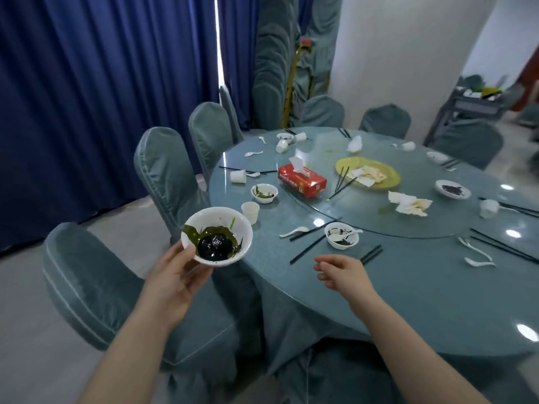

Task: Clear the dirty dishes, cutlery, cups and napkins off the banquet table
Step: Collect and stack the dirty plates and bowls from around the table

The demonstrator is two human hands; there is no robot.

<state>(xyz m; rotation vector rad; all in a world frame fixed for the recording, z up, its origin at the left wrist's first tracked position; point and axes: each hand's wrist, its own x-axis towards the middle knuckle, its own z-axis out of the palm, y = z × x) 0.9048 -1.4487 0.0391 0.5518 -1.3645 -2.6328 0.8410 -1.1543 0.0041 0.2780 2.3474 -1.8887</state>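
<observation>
Off table edge, left: left hand (175, 275) grasps dirty bowl (217, 236) by near rim. Right hand (342, 272) empty, fingers loosely curled, over table (408, 301). Small bowl (341, 235) lies just ahead of it, probably next; chopsticks (309, 248) between, angled left-right.

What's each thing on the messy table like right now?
White bowl with dark sauce: held up by left hand.
Right hand: open, empty.
Red tissue box: open, tissue sticking out.
Round yellow plate: dirty, napkins on it.
White paper cup: upright.
White paper cup further back: tipped over.
</observation>
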